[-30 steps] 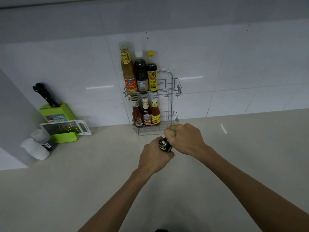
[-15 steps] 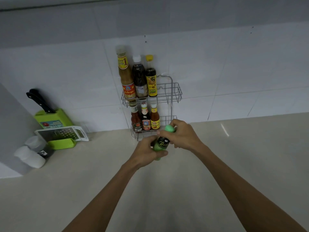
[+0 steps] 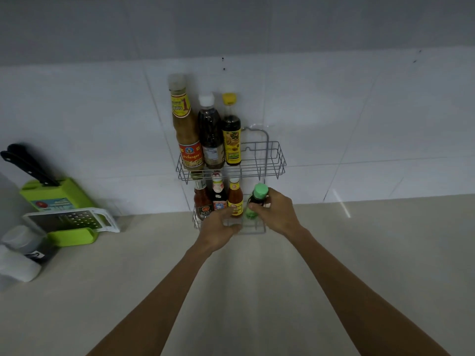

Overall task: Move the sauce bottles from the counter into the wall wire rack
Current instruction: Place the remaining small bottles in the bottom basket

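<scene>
Head view: the green-capped bottle [image 3: 257, 201] sits at the lower basket [image 3: 259, 228], right of three bottles [image 3: 218, 199], filling the free slot. My right hand [image 3: 276, 213] has fingers clamped on its neck for upright lowering. My left hand [image 3: 218, 231] braces the basket front; its finger state I cannot tell.

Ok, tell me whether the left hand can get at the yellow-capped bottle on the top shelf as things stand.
Probably yes. The left hand rests at the lower shelf front, seemingly empty, and the yellow-capped bottle stands at the open right end of its row, nothing in front but the wire rack rail.
</scene>
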Motion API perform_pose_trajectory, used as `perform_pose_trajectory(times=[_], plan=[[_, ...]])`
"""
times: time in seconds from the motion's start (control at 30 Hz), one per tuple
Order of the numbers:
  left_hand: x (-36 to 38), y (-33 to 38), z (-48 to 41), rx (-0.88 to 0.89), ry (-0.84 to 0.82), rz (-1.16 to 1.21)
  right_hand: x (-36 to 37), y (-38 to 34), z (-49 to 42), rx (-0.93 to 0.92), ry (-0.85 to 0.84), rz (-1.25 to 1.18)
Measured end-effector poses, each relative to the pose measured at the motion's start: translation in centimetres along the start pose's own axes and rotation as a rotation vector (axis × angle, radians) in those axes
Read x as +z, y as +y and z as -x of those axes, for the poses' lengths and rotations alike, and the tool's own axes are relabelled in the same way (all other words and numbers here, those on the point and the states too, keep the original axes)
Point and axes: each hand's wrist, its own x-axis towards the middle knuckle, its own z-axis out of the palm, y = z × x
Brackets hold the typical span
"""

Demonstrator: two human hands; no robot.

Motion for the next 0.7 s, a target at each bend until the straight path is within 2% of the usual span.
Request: perform_pose_trajectory(times=[0.1, 0.3, 0.53, 0.7], plan=[[0.3, -1.1, -2.1, -0.035, 0.057, -0.046, 1.7, 1.1, -2.9, 0.020, 0.031, 0.005], [0.4, -2.6, -5.0, -0.059, 0.148, -0.040, 5.2, 3.5, -7.0, 0.078, -0.035, 0.151], [0.8, -3.6, -5.6, -0.122, 0.160, -0.012, 6.7, 5.2, -8.0, 0.158, -0.017, 0.173], [0.2, -3.1, -4.4, -0.071, 0.149, 0.017, 6.3, 5.2, -7.7, 0.181, -0.046, 0.159]])
